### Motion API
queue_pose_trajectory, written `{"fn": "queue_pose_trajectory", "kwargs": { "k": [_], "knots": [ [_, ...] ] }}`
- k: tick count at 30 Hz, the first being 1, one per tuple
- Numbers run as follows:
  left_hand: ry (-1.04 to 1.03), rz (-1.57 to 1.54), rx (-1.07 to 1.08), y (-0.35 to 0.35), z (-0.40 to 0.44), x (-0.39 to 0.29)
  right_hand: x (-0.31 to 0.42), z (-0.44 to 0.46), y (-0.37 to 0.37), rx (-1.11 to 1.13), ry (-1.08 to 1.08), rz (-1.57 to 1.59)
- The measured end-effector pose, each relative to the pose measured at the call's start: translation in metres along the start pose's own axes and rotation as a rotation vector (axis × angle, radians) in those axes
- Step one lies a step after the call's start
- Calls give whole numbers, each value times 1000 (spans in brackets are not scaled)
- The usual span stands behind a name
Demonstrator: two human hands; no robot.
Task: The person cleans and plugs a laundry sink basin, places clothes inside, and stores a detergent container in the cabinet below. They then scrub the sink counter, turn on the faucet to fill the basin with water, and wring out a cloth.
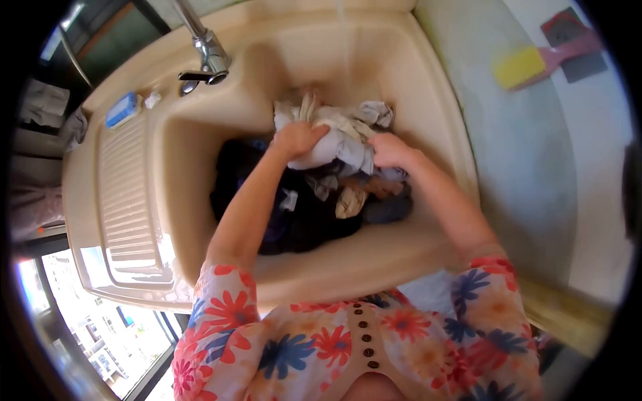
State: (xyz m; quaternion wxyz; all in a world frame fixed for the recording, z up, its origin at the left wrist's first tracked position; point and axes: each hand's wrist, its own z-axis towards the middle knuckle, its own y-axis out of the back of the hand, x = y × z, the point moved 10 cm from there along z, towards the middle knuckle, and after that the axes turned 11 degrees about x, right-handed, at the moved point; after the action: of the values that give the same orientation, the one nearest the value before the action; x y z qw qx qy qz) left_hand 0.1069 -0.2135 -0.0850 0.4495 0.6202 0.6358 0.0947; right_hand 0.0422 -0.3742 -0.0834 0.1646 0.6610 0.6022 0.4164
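Both hands are down in a beige sink (428,100), gripping a bundle of wet white cloth (340,144). My left hand (301,139) is closed on the cloth's left side, thumb toward the middle. At the right side of the same cloth, my right hand (390,150) has its fingers curled into the folds; the fingertips are hidden. Below the bundle lies a heap of dark clothes (307,214), with a cream piece (350,202) and a grey piece (389,208) at its right. A thin stream of water (346,60) falls behind the cloth.
A chrome faucet (210,57) stands at the sink's back left. The ribbed washboard (127,200) forms the left side, with a blue-and-white soap bar or brush (123,110) above it. On the right wall hangs a yellow-headed brush (521,67) with a pink handle.
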Motion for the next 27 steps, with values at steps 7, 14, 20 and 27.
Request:
{"fn": "queue_pose_trajectory", "kwargs": {
  "k": [7,14,20,27],
  "knots": [
    [161,5,-132,9,37,21,-17,30,15,-115,48,121],
    [-112,-43,-388,126,64,-26,-10,47,162,-161,154,1075],
    [-426,-1650,-309,134,89,-78,4,135,177,-326,385,1721],
    [-785,-2030,-29,89,129,-124,23,75,200,-596,360,1040]
  ]
}}
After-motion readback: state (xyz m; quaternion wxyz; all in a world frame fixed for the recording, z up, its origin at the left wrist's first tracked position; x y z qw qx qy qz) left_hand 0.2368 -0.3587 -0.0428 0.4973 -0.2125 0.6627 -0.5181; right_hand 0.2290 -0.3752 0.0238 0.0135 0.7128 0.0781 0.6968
